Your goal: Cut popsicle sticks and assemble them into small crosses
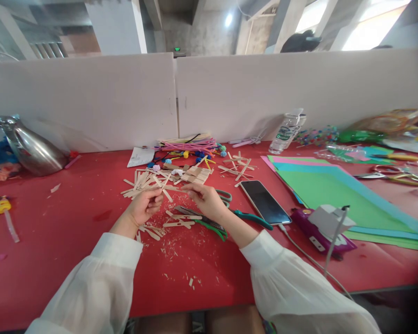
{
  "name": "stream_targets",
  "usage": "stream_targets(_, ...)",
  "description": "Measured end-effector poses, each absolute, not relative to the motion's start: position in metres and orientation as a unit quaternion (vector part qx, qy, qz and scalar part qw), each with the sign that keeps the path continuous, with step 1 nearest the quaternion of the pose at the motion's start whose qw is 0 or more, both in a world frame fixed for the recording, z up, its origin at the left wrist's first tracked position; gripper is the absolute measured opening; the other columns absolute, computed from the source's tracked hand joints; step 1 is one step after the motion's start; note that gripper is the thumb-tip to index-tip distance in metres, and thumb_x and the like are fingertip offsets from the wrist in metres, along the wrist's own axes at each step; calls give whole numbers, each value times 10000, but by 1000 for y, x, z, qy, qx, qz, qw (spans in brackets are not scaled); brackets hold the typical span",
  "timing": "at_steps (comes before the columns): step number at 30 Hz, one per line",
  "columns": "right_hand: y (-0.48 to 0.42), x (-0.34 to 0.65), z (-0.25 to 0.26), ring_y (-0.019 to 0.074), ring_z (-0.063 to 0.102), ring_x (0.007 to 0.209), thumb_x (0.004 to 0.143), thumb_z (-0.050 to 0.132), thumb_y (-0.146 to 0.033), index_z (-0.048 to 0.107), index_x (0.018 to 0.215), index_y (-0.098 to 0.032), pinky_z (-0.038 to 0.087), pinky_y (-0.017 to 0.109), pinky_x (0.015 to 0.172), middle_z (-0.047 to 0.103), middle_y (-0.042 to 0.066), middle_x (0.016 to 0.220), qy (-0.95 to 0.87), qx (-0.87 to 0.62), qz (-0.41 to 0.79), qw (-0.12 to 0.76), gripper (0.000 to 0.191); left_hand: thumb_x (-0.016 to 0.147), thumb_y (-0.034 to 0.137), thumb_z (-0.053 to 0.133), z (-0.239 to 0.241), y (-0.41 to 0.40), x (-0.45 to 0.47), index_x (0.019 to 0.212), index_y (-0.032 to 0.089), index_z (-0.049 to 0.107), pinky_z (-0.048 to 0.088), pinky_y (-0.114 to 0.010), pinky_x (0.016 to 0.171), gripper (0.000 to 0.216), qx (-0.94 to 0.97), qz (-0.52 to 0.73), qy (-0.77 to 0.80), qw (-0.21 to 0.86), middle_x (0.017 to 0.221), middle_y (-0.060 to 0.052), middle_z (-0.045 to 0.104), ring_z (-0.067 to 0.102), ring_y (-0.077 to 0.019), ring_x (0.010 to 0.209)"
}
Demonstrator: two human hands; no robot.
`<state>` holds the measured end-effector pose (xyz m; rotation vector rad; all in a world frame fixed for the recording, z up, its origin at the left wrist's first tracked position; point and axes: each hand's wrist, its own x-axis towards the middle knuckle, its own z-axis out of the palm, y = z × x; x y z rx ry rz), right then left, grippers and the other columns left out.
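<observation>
My left hand (144, 205) is closed, its thumb and fingers pinching crossed wooden craft sticks (166, 184). Just to the right, my right hand (205, 200) is closed in a pinch, and a thin craft stick (176, 188) runs up to its fingertips. Behind the hands lie a heap of loose craft sticks (139, 182) and a row of sticks side by side (196, 174). Nearer me are several joined sticks (181, 220). Under my right forearm are green-handled scissors (212, 228) and teal-handled pliers (252, 218), partly hidden.
A phone (264, 202) lies right of my arm, its cable running past a purple power strip (320, 234). Coloured paper (320, 190) is stacked farther right. A water bottle (286, 133), pipe cleaners (188, 143) and a steel jug (33, 147) stand or lie near the white partition (90, 102).
</observation>
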<state>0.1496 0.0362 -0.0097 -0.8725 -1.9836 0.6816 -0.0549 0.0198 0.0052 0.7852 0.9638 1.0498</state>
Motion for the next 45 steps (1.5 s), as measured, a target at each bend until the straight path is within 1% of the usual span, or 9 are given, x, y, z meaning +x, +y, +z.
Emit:
stream_targets(6,36,149,-8,168,586,806,805,414,-132,658,955,-213,438,279,728,666,60,884,-802,-341,236,430,298,655,144,607,5,19,-47,593,140,448,161,-86,290,171,345,505,429,665,474,60,403,253,1,333)
stream_targets(13,40,145,-12,105,505,590,738,546,-288,606,883,-169,407,238,574,607,13,725,-666,-336,431,507,197,596,154,664,4,18,-38,693,140,536,198,-93,314,162,355,571,437,597,479,64,444,300,-5,350)
stream_targets(17,42,146,-5,81,458,550,648,635,-317,573,760,-179,379,223,551,557,-23,662,-554,-319,521,566,188,614,180,660,0,18,-39,707,136,570,180,-97,319,137,377,535,436,617,489,65,420,288,-4,356)
stream_targets(20,42,150,4,61,414,520,604,657,-306,535,654,-182,376,220,535,583,-11,739,-491,-313,547,602,181,627,177,643,0,16,-38,788,110,621,161,-100,327,176,402,494,432,639,478,83,335,242,-2,364)
stream_targets(24,41,156,12,88,489,595,614,646,-365,539,631,-181,418,231,589,596,11,777,-470,-300,578,596,214,619,201,652,3,9,-33,744,119,622,132,-106,341,152,418,439,445,659,473,83,311,215,-7,375)
stream_targets(29,39,154,9,87,387,469,771,489,-426,511,679,-187,313,221,471,433,-47,526,-622,-363,464,515,258,600,257,666,4,2,-25,684,136,605,137,-132,356,159,476,378,491,624,534,24,483,248,-12,382)
stream_targets(32,36,151,5,78,324,488,774,515,-367,437,600,-189,264,216,484,337,-64,519,-727,-382,352,449,261,617,278,647,3,1,-21,750,159,617,208,-137,384,181,515,351,525,580,551,35,499,334,-34,411)
stream_targets(37,31,147,3,71,322,510,759,550,-260,318,514,-180,235,205,490,364,-59,541,-813,-392,251,349,346,671,316,588,-3,4,-21,739,152,624,363,-184,493,181,615,313,509,515,573,33,533,469,-91,523)
stream_targets(45,34,154,5,92,495,648,784,556,-236,608,657,-181,313,187,573,561,-3,722,-847,-375,211,311,147,681,303,576,-5,6,-25,673,151,637,451,-263,643,164,651,298,487,500,640,-2,638,603,-183,680)
